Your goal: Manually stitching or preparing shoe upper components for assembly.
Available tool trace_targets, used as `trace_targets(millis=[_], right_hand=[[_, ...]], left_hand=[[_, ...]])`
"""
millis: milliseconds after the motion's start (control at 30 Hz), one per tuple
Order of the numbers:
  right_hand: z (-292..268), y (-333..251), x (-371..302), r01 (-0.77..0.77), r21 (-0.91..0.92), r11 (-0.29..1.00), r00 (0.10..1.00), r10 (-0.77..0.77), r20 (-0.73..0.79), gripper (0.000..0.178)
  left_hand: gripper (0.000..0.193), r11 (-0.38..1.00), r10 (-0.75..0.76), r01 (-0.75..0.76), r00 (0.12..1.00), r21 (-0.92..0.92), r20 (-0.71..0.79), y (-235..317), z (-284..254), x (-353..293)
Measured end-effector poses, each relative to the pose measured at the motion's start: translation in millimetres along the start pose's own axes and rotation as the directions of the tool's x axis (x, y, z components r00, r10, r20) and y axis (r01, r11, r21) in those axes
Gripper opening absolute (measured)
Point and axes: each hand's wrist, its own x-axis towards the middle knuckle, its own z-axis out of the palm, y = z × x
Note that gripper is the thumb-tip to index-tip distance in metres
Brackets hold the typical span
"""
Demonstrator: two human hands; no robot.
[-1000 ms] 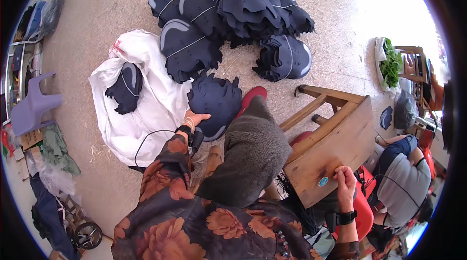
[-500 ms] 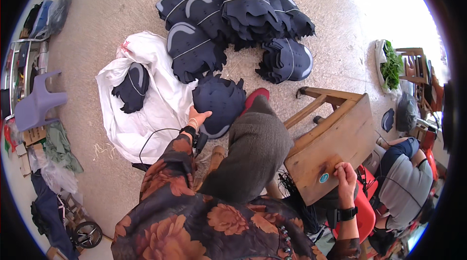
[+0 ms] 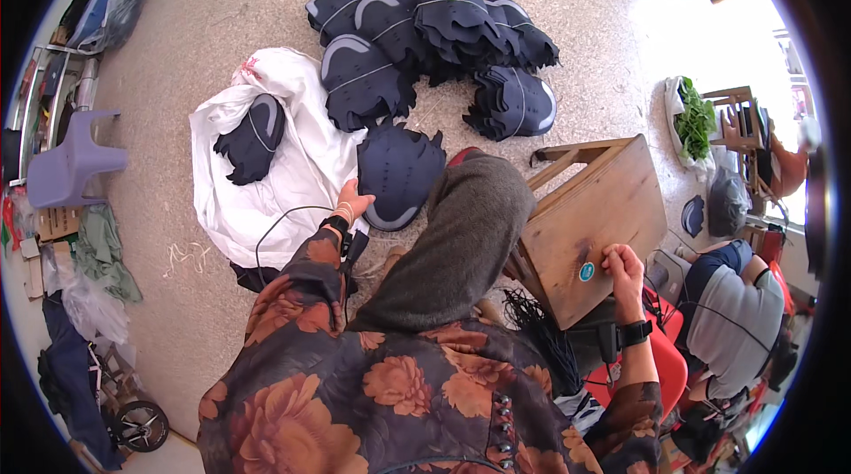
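- The person's left hand [image 3: 355, 198] was partly closed on the left edge of a dark navy, rounded sheet piece with a jagged far end and a pale grey curved strip at its near end [image 3: 401, 173]; the thumb showed at the edge, and most of the other fingers were hidden.
- That navy piece was left of the knee in dark grey trousers [image 3: 470, 217], beside a crumpled white plastic sack [image 3: 284, 226].
- The person's right hand [image 3: 624, 275] was curled, its thumb and fingertips close together, over a brown wooden bench with a flat top [image 3: 612, 208]; whether it pinched anything small could not be told.
- A round blue sticker [image 3: 587, 272] was on the bench top, just left of the right hand.
- On the sack lay a dark bundle of similar shape, bound with a pale band [image 3: 253, 139].
- Beyond, more banded dark bundles [image 3: 456, 22] were grouped in an arc on the speckled floor [image 3: 222, 0].
- A purple plastic chair [image 3: 75, 159] stood at far left.
- At right, leafy greens [image 3: 694, 124] lay in a white bag; nearer, a co-worker in a grey top [image 3: 731, 323] bent over.
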Motion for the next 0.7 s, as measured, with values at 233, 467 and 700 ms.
trace_targets(millis=[233,467,700], right_hand=[[0.0,-2.3,-2.5,-0.040,-0.006,0.999,0.999,0.040,-0.014,0.012],[1.1,-6.6,-5.2,-0.096,-0.039,0.995,0.995,0.094,-0.035,0.012],[5.2,-15.0,-3.3,-0.058,-0.043,0.997,0.998,0.057,-0.030,0.013]], left_hand=[[0.078,0.991,-0.077,0.075,0.997,-0.112,-0.011,20.6,17.8,24.0],[0.040,0.989,-0.110,0.136,0.938,0.057,-0.328,9.7,39.3,50.5],[0.025,0.991,-0.007,0.048,0.950,0.126,-0.312,9.4,29.1,47.5]])
